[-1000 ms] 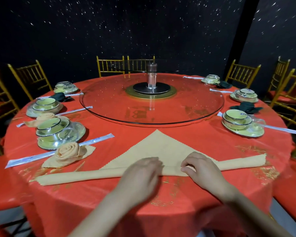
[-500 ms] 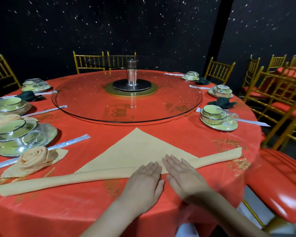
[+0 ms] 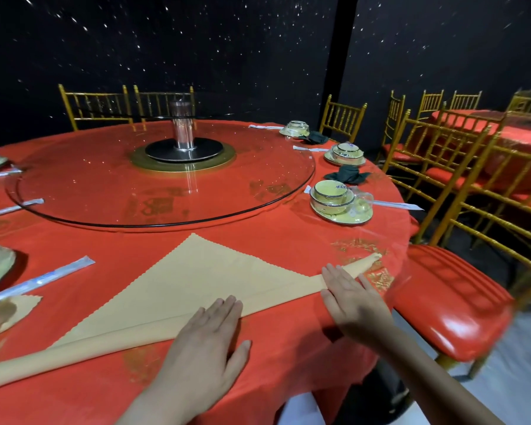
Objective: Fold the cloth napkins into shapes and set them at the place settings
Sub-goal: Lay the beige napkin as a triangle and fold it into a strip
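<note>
A tan cloth napkin (image 3: 193, 277) lies as a triangle on the red tablecloth (image 3: 288, 240), its near long edge rolled into a long band that runs from the lower left to the right. My left hand (image 3: 209, 342) lies flat with straight fingers on the middle of the rolled band. My right hand (image 3: 350, 297) presses flat on the band near its right end. A finished rose-shaped tan napkin (image 3: 0, 312) sits at the left edge beside a place setting.
A glass turntable (image 3: 111, 191) fills the table's middle. Bowl-and-plate settings (image 3: 339, 200) with dark napkins (image 3: 347, 174) and wrapped chopsticks (image 3: 40, 279) ring the table. Gold chairs with red seats (image 3: 451, 299) crowd the right side.
My fingers went from curled on the roll to flat. My right hand slid right along the band, away from my left hand. The view has turned to the right.
</note>
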Demonstrator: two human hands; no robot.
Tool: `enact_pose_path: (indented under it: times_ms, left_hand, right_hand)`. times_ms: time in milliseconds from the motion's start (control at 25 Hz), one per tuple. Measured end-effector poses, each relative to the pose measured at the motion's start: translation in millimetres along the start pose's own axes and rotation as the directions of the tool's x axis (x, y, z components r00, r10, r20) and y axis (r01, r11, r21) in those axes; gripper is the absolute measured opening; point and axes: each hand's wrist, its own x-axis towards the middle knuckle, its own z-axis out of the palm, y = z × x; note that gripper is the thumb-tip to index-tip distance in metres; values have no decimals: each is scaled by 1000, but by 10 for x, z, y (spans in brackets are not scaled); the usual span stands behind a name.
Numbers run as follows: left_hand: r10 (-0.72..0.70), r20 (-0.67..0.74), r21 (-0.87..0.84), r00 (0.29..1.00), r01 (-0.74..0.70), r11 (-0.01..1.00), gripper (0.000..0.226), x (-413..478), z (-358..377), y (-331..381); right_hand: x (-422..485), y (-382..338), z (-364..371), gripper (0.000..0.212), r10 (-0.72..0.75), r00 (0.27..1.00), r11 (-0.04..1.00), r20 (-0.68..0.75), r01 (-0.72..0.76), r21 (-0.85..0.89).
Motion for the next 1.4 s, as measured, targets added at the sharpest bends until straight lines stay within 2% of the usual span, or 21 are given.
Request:
enact_pose_path:
  times_ms: [200,360,440,520,600,680,760,840,960,1200,1280,1320,1400]
  left_hand:
    - [-37,97,-19,995,39,999,70,-9,-40,7]
    - [3,161,-11,987,-1,1000,68,-32,-77,25]
    - [-3,133,-7,991,3,1000,68,-27,-101,68]
    - [20,42,-20,999,-19,1000,66,4,-162,101]
    - [28,33,-115,999,-24,993,64,9,-194,63]
    - [5,38,-170,999,2,985,66,-49,-239,15]
    - [-57,35,-115,998,60,991,70,-173,-253,-92]
    - [-97,-13,1,995,97,995,73,-326,-259,-262]
    - [-164,95,34,982,161,986,65,-572,-283,-535]
    - [-168,106,94,980,158,983,61,-997,-393,-1066]
    - [-215,161,47,963,210,976,70,-1118,-474,-1191]
    - [-220,134,28,966,218,976,77,-1162,-491,-1245]
    - [-256,110,16,960,256,966,88,-1274,-509,-1360]
  right_hand:
    - [109,196,-34,62,157,987,987,30,-156,-40]
    - [167,194,-125,68,245,969,967,44,-240,-88]
    - [160,-38,-158,73,145,988,982,-48,-149,-114]
    - [71,-491,-109,81,-97,971,993,-219,80,-86]
    - [-76,-975,-6,76,-268,940,964,-210,261,-58]
    - [-199,-1261,120,71,-350,927,936,-132,352,-15]
    - [-233,-1349,183,69,-386,920,922,-62,386,-17]
    - [-214,-1348,209,59,-389,921,921,-23,388,-22]
    - [-205,-1364,212,53,-374,927,927,28,374,-18]
    - [-177,-1313,259,54,-394,919,916,27,395,-70]
    - [-176,-1289,286,54,-388,921,919,-12,386,-76]
    - [-191,-1282,273,57,-372,928,927,-7,371,-53]
    - [-190,-1295,255,74,-383,923,924,-45,383,-10]
